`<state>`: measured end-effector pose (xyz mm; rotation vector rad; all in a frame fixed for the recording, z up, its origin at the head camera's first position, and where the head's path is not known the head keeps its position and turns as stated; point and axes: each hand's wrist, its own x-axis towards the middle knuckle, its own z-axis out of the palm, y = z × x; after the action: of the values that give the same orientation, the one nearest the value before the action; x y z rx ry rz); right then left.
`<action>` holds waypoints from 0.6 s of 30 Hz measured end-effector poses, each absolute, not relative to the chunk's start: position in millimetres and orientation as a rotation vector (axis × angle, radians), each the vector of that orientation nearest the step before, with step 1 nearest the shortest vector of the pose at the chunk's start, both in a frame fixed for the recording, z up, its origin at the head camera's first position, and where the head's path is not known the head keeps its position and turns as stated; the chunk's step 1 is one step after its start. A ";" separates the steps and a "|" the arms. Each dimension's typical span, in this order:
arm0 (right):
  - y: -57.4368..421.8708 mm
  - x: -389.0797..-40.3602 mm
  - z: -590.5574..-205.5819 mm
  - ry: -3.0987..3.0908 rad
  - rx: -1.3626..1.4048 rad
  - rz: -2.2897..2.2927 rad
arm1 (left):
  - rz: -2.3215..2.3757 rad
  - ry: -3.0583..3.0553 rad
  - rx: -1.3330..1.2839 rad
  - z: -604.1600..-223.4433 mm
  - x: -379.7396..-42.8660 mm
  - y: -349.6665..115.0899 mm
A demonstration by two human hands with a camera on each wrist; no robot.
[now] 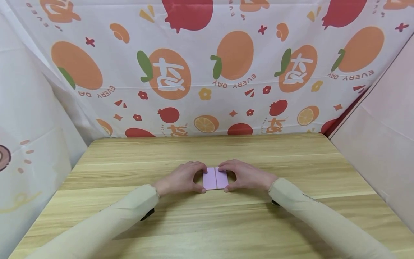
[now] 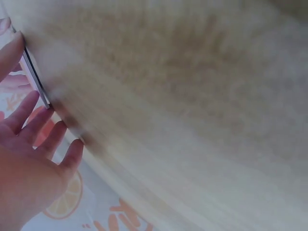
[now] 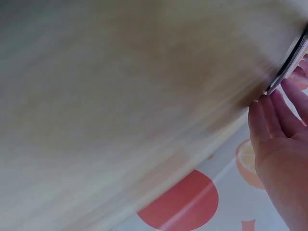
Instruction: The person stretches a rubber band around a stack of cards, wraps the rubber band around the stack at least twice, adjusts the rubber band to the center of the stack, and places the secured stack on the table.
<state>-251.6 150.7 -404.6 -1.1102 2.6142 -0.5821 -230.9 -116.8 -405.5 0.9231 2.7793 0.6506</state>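
Observation:
On the table lies a flat pink rectangular piece (image 1: 209, 179), split by a thin brownish line that runs from front to back. My left hand (image 1: 183, 177) holds its left end, thumb at the near corner and forefinger at the far one. At the right end, my right hand (image 1: 247, 175) grips it the same way, fingertips on its far edge and thumb at its near corner. Both wrist views catch only a thin dark edge of the piece by the fingertips. Whether it is one folding thing or two separate parts, I cannot tell.
A light wood-grain table (image 1: 207, 223) spreads around both hands. Behind it hangs a white curtain (image 1: 200, 75) printed with fruit, and pale cloth walls stand at the left and right. Both forearms wear light sleeves (image 1: 300, 205) and reach in from the near edge.

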 end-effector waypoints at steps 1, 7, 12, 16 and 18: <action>150.6 -251.9 -404.9 2.613 -1.110 -0.581 | 0.650 2.781 0.924 -405.7 -231.0 -117.1; 149.8 -254.1 -407.4 2.601 -1.123 -0.589 | 0.647 2.782 0.930 -404.0 -229.8 -118.2; 149.4 -254.0 -408.3 2.600 -1.116 -0.574 | 0.644 2.785 0.924 -407.1 -230.0 -119.2; 150.8 -249.5 -404.0 2.602 -1.062 -0.626 | 0.668 2.775 0.920 -410.1 -229.4 -120.8; 151.7 -246.4 -400.0 2.621 -1.025 -0.665 | 0.711 2.761 0.904 -410.5 -228.5 -122.2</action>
<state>-246.4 151.7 -400.0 -1.0252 2.6206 -0.6653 -228.5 -122.2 -410.5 0.9039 2.7615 0.7114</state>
